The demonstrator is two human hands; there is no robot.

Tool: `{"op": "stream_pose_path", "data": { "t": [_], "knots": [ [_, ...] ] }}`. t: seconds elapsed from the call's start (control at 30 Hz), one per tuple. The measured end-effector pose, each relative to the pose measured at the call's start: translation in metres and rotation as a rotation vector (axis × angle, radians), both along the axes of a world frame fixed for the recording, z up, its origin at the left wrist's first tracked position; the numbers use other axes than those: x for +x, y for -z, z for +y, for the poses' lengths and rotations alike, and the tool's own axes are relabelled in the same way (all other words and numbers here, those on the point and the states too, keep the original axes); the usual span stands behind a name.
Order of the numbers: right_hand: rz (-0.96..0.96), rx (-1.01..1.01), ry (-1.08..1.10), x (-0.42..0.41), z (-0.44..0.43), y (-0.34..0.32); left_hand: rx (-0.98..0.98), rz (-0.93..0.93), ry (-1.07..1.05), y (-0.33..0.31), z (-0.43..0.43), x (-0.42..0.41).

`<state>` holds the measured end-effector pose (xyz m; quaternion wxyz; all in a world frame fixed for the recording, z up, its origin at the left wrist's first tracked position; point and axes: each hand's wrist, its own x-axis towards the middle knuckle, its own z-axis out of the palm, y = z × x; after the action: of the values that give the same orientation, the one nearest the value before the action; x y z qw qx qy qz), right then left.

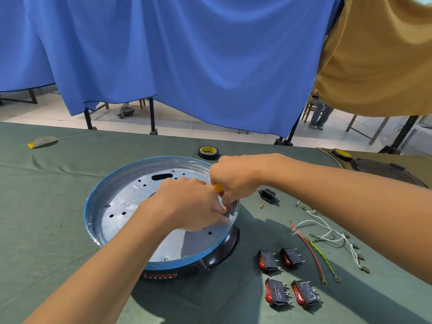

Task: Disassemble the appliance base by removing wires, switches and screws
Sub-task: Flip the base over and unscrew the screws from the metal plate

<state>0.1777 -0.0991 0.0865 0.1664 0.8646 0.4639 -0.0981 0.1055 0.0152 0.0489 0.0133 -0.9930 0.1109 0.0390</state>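
Currently, both hands meet inside the appliance base point(131, 204): right hand point(233, 181) fisted around a yellow-handled tool point(217, 187), left hand point(187, 204) curled palm-down, grasp unclear.

Appliance base point(121, 206) — round, blue-rimmed, silver plate inside — sat on the green cloth point(46, 206). Both hands met at its right inner edge: the left hand point(189, 204) pressed down on the plate, the right hand point(233, 181) gripped a yellow-handled tool point(217, 187). Laid out to the right — four red rocker switches point(268, 263), loose wires point(327, 232), a black socket point(268, 195). A tape roll point(208, 152) lay beyond the base.
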Motion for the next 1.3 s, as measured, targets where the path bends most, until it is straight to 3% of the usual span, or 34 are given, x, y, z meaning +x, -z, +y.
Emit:
{"op": "stream_pose_path", "data": {
  "t": [0.17, 0.43, 0.63, 0.83, 1.07, 1.3],
  "knots": [
    [-0.008, 0.006, -0.021, 0.003, 0.0, 0.004, -0.004, 0.005, 0.0, -0.001, 0.0, -0.002],
    [0.039, 0.232, 0.088, 0.016, -0.015, -0.027, -0.024, -0.037, -0.034, 0.0, 0.0, -0.004],
    [-0.1, 0.318, 0.207, 0.033, -0.04, -0.046, -0.022, -0.028, -0.027, -0.001, 0.001, -0.005],
    [-0.145, 0.22, 0.26, 0.04, -0.058, -0.001, -0.029, -0.023, -0.016, -0.002, 0.001, -0.005],
    [-0.315, 0.342, 0.349, 0.027, -0.059, 0.055, -0.028, -0.022, 0.004, -0.002, 0.0, -0.005],
    [-0.204, 0.325, 0.448, 0.01, -0.07, 0.071, -0.013, -0.011, -0.006, -0.003, 0.0, -0.005]
  ]
}}
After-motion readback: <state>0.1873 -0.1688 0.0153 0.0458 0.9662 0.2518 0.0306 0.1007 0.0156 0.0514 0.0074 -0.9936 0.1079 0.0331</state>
